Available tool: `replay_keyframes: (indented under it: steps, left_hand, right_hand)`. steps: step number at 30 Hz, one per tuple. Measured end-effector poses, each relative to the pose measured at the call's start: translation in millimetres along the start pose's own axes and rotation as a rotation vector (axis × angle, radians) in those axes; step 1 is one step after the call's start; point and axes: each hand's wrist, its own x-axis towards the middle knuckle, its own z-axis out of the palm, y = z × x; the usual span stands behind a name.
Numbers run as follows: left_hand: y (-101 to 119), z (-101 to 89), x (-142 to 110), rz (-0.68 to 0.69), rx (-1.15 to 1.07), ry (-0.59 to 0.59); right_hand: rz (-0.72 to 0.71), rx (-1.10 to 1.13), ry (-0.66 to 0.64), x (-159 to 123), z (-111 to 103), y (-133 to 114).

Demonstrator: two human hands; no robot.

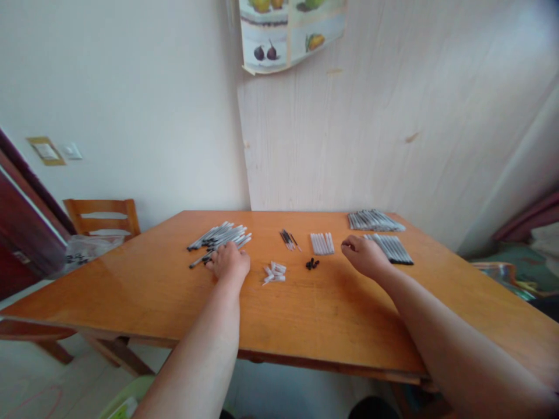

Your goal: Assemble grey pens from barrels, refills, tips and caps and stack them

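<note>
A loose pile of pens (225, 234) with clear barrels and black ends lies on the left side of the table. My left hand (229, 262) reaches down over its near edge, fingers curled around a pen, their tips partly hidden. My right hand (362, 253) hovers at or rests on the tabletop, fingers curled together; whatever they may hold is hidden. Just beyond its wrist lies a row of pens (393, 249) with black ends. Left of it are a row of clear barrels (322, 244), small black pieces (312, 264), dark thin refills (288, 239) and white caps (275, 272).
The wooden table (301, 326) meets the wall at its far edge. A bagged stack of pens (374, 220) sits at the back right. A chair (102, 212) with a plastic bag (91, 250) stands at the left, and a green bin (126, 396) is below the front edge.
</note>
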Motion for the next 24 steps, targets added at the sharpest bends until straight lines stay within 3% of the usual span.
replay_keyframes:
  steps: [7,24]
  left_hand:
    - [8.5,0.8,-4.2,0.24,-0.021,-0.034]
    - [12.2,14.5,-2.6,0.361,-0.031,-0.029]
  right_hand:
    - [-0.007,0.008,-0.018,-0.1,2.6,-3.4]
    - [0.053,-0.181,-0.155,1.7,16.4,-16.3]
